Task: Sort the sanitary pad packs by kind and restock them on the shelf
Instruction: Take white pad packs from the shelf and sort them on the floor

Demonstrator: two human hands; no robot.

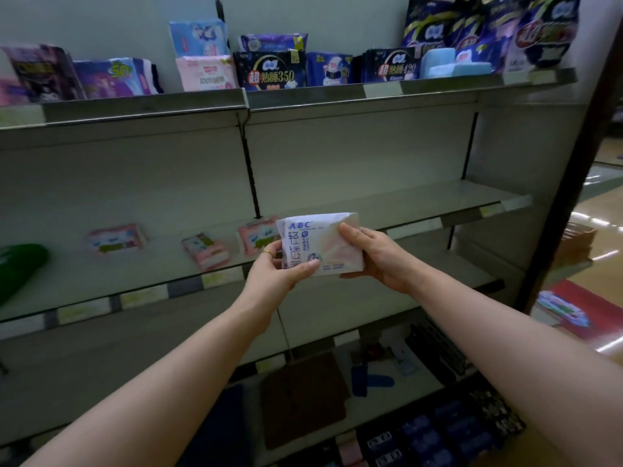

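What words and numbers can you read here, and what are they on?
"ABC": white pack, top left corner.
"轻透": same pack, big characters running down; its small print is too small to read.
"超熟睡350": dark pack on the top shelf.
"超熟睡420": second dark pack, top shelf.
"50": purple pack, top shelf.
Pink packs and shelf tags: too blurred to read.

The white pack [320,244] nearest me reads "ABC" and "轻透". Higher up, a dark pack [271,70] says "超熟睡350", a second dark pack [392,65] "超熟睡420", a purple pack [114,77] "50".
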